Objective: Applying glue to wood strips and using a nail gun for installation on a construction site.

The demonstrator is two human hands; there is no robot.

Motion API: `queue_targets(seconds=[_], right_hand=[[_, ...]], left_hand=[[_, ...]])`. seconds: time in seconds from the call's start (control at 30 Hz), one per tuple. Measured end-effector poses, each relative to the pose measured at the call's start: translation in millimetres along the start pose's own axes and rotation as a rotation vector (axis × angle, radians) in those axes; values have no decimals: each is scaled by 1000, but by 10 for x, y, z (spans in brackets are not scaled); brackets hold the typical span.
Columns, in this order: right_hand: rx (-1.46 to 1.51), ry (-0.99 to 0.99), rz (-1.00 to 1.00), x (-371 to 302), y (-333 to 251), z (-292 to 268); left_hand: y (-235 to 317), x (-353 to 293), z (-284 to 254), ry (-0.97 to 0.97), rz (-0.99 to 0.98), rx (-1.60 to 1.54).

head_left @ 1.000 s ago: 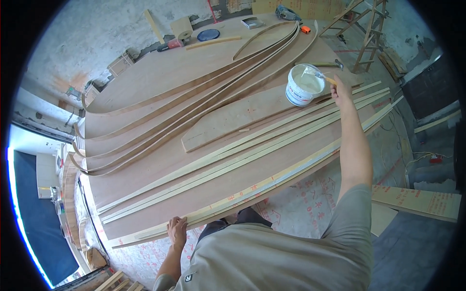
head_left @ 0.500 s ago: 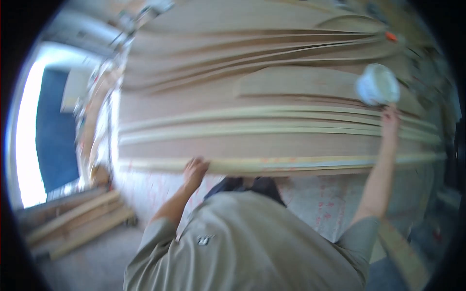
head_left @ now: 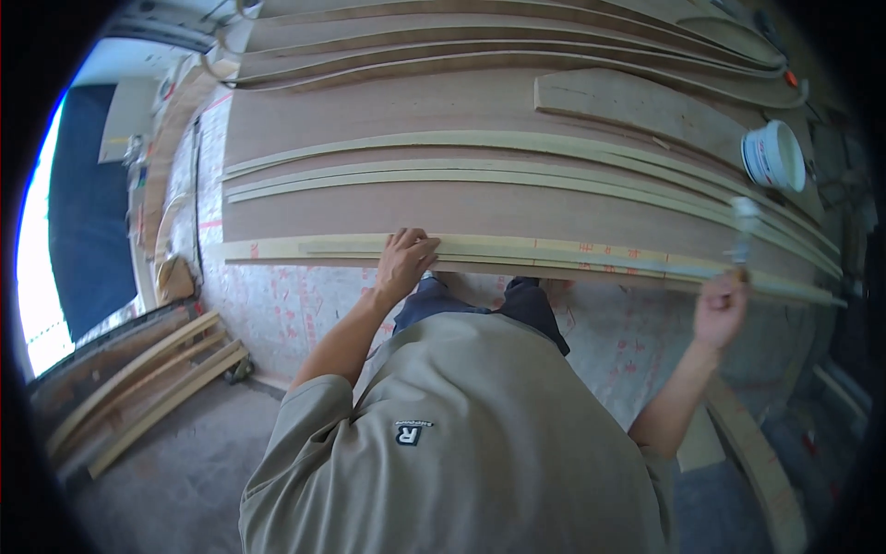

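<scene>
Brush (head_left: pixel 745 218) now out of the white bucket (head_left: pixel 773 157), nearer the board's (head_left: pixel 369 212) front edge.

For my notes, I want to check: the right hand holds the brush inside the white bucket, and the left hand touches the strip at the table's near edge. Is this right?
No: the head view shows the brush outside the white bucket. The right hand holds it; the left hand touches the strip at the near edge of the table.

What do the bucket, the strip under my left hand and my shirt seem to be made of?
Bucket: probably plastic, its white wall smooth with printed marks. Strip: likely wood, pale yellow and matte, with no varnish shine. Shirt: woven or knit cloth, matte, shown by soft folds; fibre unclear.
</scene>
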State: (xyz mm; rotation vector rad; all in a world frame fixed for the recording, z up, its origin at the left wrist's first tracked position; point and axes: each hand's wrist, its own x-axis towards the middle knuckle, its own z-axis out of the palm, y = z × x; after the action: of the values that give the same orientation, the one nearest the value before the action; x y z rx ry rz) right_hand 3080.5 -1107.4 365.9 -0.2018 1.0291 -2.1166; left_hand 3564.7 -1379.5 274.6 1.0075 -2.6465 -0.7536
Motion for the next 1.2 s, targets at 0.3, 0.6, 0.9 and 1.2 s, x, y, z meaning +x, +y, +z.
queue_targets(seconds=[0.3, 0.6, 0.9, 1.2], right_hand=[[-1018, 98, 54, -1741, 2351, 1544], [-1300, 185, -194, -2126, 3301, 2239], [-1430, 453, -251, -1841, 2948, 1840], [-1455, -16, -214, -2186, 3486, 2409]], left_hand=[[-1280, -354, -695, -37, 137, 58], [-2086, -764, -1274, -19, 88, 61], [-2266, -837, -1253, -36, 43, -39], [-2234, -815, -1249, -43, 19, -51]])
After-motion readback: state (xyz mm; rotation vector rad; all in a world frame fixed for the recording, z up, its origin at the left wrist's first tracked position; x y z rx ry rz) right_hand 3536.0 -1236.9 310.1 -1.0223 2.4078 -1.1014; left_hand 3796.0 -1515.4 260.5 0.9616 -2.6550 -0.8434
